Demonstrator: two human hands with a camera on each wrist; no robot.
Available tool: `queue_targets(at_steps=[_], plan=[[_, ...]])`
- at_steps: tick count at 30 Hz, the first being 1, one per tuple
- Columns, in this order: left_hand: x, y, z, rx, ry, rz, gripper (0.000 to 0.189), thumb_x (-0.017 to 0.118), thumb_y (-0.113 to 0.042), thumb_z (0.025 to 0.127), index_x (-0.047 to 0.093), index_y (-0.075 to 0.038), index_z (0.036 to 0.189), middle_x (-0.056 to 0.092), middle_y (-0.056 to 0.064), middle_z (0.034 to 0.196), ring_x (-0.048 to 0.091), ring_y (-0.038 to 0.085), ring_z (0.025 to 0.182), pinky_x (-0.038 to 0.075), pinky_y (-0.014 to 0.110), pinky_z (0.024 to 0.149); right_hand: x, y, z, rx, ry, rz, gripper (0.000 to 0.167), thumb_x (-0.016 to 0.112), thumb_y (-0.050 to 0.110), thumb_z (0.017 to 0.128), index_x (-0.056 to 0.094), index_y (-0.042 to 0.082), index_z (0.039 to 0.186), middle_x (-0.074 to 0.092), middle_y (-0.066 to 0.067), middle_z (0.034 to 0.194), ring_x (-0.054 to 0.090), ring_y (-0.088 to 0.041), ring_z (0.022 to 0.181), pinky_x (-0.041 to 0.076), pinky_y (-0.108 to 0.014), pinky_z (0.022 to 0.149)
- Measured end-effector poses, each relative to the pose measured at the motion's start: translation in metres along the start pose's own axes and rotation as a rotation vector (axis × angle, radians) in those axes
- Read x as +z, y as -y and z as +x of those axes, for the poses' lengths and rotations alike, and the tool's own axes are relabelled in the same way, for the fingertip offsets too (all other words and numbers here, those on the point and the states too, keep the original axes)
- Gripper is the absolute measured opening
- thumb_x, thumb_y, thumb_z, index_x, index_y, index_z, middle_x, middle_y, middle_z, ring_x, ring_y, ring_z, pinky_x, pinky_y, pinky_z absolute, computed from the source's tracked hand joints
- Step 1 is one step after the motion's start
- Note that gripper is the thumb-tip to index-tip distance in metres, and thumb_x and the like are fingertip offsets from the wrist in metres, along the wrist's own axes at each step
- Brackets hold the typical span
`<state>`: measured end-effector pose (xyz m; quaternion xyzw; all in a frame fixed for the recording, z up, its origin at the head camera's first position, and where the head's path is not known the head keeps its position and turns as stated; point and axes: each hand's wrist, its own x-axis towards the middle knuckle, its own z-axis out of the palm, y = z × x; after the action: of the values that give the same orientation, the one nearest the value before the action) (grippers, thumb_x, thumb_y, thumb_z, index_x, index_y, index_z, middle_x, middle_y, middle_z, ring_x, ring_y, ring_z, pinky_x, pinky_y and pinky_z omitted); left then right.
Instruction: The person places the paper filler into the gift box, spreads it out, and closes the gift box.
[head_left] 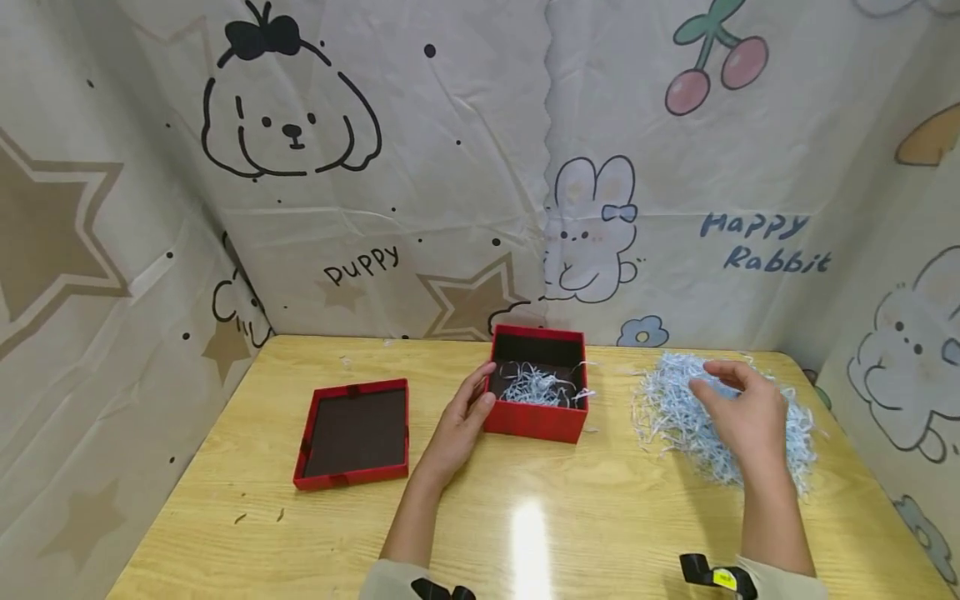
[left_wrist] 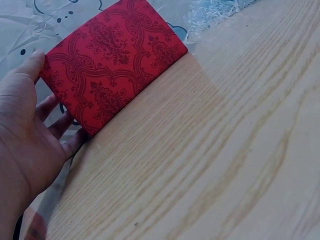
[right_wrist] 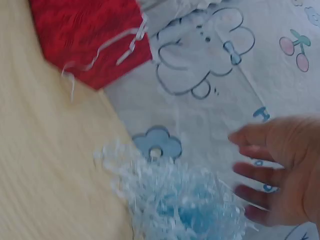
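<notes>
A red box [head_left: 532, 421] with a dark inside stands open at the back middle of the table, holding some pale blue shredded paper [head_left: 536, 387]. Its patterned wall [left_wrist: 110, 65] shows in the left wrist view. My left hand [head_left: 456, 432] rests against the box's left side, fingers and thumb extended, not wrapped round it. To the right lies a loose pile of pale blue shredded paper [head_left: 675, 417]. Above that pile hovers my right hand [head_left: 752, 417], its fingers parted with nothing visible between them. The right wrist view shows this hand [right_wrist: 287, 172] apart from the shreds.
The red box's lid [head_left: 360, 437] lies at the left, dark inner face up. Strands of paper [right_wrist: 132, 42] hang over the box's rim. A printed cloth [head_left: 450, 192] encloses the back and sides of the wooden table [head_left: 600, 517].
</notes>
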<state>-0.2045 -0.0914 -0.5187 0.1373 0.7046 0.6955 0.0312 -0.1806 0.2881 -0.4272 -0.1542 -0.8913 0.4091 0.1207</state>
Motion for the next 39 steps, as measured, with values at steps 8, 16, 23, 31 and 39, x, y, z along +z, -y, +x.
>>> queue_targets(at_steps=[8, 16, 23, 31, 39], plan=[[-0.002, 0.001, -0.001, -0.001, 0.0, -0.003, 0.054, 0.053, -0.026, 0.113, 0.039, -0.022, 0.164, 0.036, 0.003, 0.169, 0.029, 0.029, 0.158, 0.027, 0.05, 0.127, -0.006, -0.028, 0.008, 0.053, -0.046, -0.159, 0.052, 0.072, 0.019, 0.099, 0.058, -0.004, 0.143, 0.036, -0.036, 0.157, 0.027, -0.06, 0.146, 0.027, -0.076, 0.112], [-0.003, 0.001, 0.0, 0.002, 0.002, -0.033, 0.054, 0.053, -0.026, 0.113, 0.038, -0.021, 0.164, 0.037, 0.002, 0.168, 0.029, 0.027, 0.158, 0.027, 0.049, 0.127, 0.008, -0.052, 0.017, 0.047, -0.044, -0.195, 0.044, 0.068, 0.015, 0.1, 0.061, -0.005, 0.139, 0.052, -0.037, 0.143, 0.045, -0.061, 0.132, 0.041, -0.072, 0.103], [-0.002, 0.0, 0.0, 0.0, 0.007, -0.038, 0.053, 0.054, -0.027, 0.112, 0.04, -0.026, 0.164, 0.036, 0.002, 0.168, 0.029, 0.027, 0.158, 0.028, 0.048, 0.127, 0.011, -0.054, 0.016, 0.003, -0.191, -0.131, 0.026, 0.066, 0.01, 0.1, 0.072, -0.004, 0.121, 0.068, -0.032, 0.126, 0.059, -0.053, 0.119, 0.045, -0.064, 0.093], [-0.001, 0.001, 0.001, 0.013, 0.006, -0.027, 0.054, 0.053, -0.026, 0.112, 0.039, -0.021, 0.164, 0.037, 0.003, 0.168, 0.03, 0.029, 0.158, 0.028, 0.05, 0.127, 0.0, -0.033, 0.011, 0.011, -0.267, -0.064, 0.027, 0.065, 0.011, 0.101, 0.074, -0.001, 0.124, 0.071, -0.025, 0.124, 0.062, -0.041, 0.112, 0.046, -0.046, 0.086], [0.0, 0.0, 0.001, 0.023, 0.015, -0.027, 0.054, 0.052, -0.024, 0.113, 0.038, -0.017, 0.164, 0.036, 0.004, 0.168, 0.028, 0.031, 0.158, 0.026, 0.049, 0.128, -0.017, -0.01, 0.002, 0.007, -0.316, -0.07, 0.027, 0.067, 0.015, 0.103, 0.075, 0.003, 0.125, 0.072, -0.019, 0.124, 0.061, -0.02, 0.095, 0.038, -0.013, 0.064]])
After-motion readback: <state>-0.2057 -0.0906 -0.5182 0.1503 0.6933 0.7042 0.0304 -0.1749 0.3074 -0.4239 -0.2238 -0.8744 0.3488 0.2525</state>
